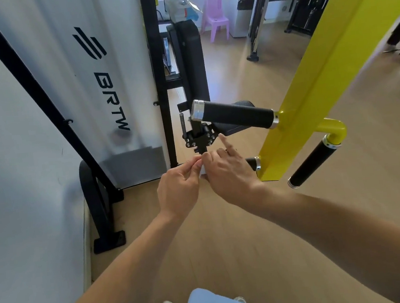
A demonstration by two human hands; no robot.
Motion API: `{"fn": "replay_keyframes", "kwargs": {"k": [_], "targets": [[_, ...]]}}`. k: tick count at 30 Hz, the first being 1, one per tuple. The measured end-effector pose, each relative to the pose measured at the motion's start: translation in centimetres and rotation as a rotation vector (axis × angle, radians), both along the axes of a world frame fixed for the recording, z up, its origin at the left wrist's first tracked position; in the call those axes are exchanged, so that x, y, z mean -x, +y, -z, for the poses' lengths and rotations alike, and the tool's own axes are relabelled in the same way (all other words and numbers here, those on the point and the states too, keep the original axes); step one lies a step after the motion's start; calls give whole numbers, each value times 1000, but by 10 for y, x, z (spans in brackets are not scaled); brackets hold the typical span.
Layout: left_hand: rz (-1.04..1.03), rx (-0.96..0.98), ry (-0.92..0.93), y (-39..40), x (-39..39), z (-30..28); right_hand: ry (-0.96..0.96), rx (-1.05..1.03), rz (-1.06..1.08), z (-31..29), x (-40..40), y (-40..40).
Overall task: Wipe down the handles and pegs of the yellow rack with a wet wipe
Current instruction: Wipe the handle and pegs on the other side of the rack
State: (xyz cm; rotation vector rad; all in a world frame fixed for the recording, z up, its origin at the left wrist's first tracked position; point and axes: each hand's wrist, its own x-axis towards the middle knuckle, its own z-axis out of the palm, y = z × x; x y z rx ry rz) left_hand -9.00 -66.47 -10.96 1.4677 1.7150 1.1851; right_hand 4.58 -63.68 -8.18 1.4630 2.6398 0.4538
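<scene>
Both hands meet in front of the person, just left of the yellow rack (328, 68); between them sits the wipe (202, 171), a small white fold of which only a sliver shows; the left hand (179, 190) has its fingers curled inward, thumb and forefinger pinching toward the wipe's upper edge; the right hand (229, 173) covers the wipe from the right, its thumb and near fingers closed over it, while its forefinger sticks out straight, pointing up toward the black bracket (198, 136) of the machine behind; a ring shows on one right finger; most of the wipe is hidden by the fingers, so its full shape cannot be told; the wipe touches no part of the rack; above the hands the upper handle (235, 114), black with silver end caps, juts left from the rack's post; a short peg (253, 163) pokes out just beside the right hand's knuckles, apart from the wipe; the lower handle (312, 161) hangs from a yellow elbow on the post's right side, well clear of both hands; a white panel (103, 87) marked BRTW leans at left; a pink chair (215, 17) stands far back on the wooden floor (228, 247).
</scene>
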Motion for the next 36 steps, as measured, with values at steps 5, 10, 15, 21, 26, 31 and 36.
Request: {"fn": "replay_keyframes", "kwargs": {"k": [5,10,15,21,26,31,36], "targets": [[-4,-1,67,2,4,3,-236,-47,148,-18,-38,-7],[2,-13,32,-1,-3,3,-286,-122,69,-37,-56,-25],[-15,-76,-103,-7,0,-7,686,292,249,-73,-52,-46],[143,-26,-453,-33,-6,-59,1444,559,446,-75,-43,-59],[221,-3,-576,-42,-4,-72,1669,811,412,-75,-38,-66],[188,-58,-564,-42,0,-85,1907,831,411,-85,-36,-68],[40,-170,-398,-27,5,-111,2033,772,416,-115,-32,-65]]}}
